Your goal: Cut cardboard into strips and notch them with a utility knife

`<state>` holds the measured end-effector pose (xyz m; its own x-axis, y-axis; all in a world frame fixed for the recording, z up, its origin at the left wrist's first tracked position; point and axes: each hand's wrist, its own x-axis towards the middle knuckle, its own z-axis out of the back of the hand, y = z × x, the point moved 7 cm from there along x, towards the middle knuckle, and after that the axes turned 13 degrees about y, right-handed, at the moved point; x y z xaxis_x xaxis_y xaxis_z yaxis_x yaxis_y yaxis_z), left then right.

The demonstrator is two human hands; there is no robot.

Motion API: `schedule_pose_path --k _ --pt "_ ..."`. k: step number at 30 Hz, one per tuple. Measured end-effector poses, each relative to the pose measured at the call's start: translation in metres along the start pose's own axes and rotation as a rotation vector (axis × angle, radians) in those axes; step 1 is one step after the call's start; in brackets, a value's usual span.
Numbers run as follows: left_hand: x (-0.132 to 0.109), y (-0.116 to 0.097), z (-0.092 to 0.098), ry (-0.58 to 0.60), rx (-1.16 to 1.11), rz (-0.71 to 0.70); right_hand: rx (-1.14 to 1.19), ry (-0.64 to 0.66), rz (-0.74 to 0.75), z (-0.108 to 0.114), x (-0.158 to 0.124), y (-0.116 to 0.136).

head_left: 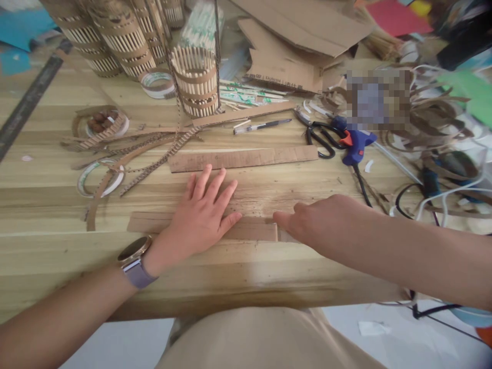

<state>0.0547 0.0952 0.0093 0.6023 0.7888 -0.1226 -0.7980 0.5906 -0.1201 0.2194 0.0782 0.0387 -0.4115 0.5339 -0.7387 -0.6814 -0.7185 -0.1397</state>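
Observation:
A flat cardboard strip (253,230) lies near the table's front edge. My left hand (198,215) rests flat across it with the fingers spread, and a watch (134,248) is on that wrist. At the strip's right end is my right hand (313,220), with its fingers curled in and one fingertip at the strip's edge. What those curled fingers hold, if anything, is hidden. A short cardboard piece (285,236) shows just under this hand. Beyond my left fingertips lies a second cardboard strip (246,158), separate from the first.
Behind the strips are a pen (263,126), black-handled scissors (321,141) and a blue glue gun (357,146). A stick-and-cardboard cylinder (196,84) stands farther back, near tape rolls (157,84). Cardboard sheets (284,61) lie at the back; curled strips and cables crowd the right.

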Motion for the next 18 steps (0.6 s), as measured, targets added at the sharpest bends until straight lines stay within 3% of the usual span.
schedule_pose_path --k 2,6,15,18 --pt "0.0 0.0 0.0 0.004 -0.002 0.003 -0.083 0.08 0.002 -0.003 -0.001 0.001" --pt "0.0 0.0 -0.001 0.011 0.005 -0.001 -0.069 0.117 -0.042 -0.009 -0.007 -0.004" --pt "0.0 0.001 -0.001 0.01 0.021 -0.007 -0.082 -0.003 -0.081 -0.042 -0.025 -0.021" --pt "0.0 0.001 -0.001 0.015 0.036 -0.001 -0.054 0.014 -0.116 -0.052 -0.029 -0.026"
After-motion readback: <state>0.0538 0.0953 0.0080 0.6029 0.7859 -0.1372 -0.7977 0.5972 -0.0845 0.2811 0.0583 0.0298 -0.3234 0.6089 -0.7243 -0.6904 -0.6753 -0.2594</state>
